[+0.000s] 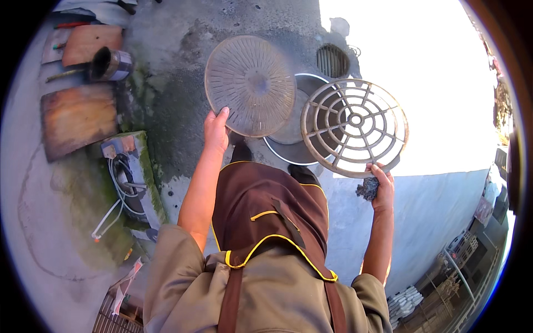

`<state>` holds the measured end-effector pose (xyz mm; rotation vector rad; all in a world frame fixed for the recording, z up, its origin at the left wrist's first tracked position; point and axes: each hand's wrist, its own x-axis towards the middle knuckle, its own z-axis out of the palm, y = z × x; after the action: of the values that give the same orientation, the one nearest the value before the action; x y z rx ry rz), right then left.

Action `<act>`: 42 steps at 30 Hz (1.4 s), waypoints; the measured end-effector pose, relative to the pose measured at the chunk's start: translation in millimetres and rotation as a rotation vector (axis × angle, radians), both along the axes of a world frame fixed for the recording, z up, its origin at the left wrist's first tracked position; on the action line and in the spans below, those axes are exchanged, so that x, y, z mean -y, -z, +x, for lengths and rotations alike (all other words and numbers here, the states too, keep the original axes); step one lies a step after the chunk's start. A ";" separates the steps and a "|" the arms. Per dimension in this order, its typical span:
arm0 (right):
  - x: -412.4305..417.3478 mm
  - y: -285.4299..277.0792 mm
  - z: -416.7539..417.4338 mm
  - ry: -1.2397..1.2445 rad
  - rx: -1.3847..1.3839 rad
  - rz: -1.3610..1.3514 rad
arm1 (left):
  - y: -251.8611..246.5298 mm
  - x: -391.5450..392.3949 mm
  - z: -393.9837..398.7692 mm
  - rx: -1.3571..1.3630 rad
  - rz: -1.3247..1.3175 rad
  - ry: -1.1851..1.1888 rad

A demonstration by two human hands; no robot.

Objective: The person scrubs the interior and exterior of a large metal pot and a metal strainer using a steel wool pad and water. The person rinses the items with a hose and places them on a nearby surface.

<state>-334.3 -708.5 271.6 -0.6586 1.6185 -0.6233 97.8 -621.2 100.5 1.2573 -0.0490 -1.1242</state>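
My left hand (pixel 216 129) grips the lower rim of a round, slotted metal disc (pixel 237 83), held up and tilted. In my right hand (pixel 382 187) is the lower edge of a round grate of concentric rings and spokes (pixel 355 120). A dark, coarse scouring pad (pixel 368 190) is pressed in that same hand, below the grate. Behind the two pieces a wide metal basin (pixel 287 156) stands on the ground by my feet, partly hidden by both of them. What the basin holds is hard to make out.
A round drain grating (pixel 332 60) lies beyond the basin. On the left are a mossy concrete block (pixel 148 166) with a white hose (pixel 120 200), a paint-stained can (pixel 110 64) and a rusty sheet (pixel 79 116). Bright sunlight washes out the ground at right.
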 end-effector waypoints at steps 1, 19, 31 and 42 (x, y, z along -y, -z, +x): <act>-3.5 -6.9 9.1 0.009 -0.045 -0.025 | -16.1 1.2 6.3 0.129 -0.006 0.010; -66.2 -22.7 191.3 -0.498 0.649 -0.021 | -216.4 -170.8 -32.7 1.934 0.069 0.203; -132.3 -34.7 331.4 -0.948 0.716 0.049 | -227.6 -432.6 11.5 1.743 0.616 -0.349; -108.0 -30.0 447.7 -1.159 0.195 -0.523 | -123.8 -695.8 19.5 1.265 1.163 -0.675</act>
<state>113.4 -600.5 301.7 -1.6708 0.6554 -0.2000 117.3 74.6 224.4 2.5751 0.0979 0.5079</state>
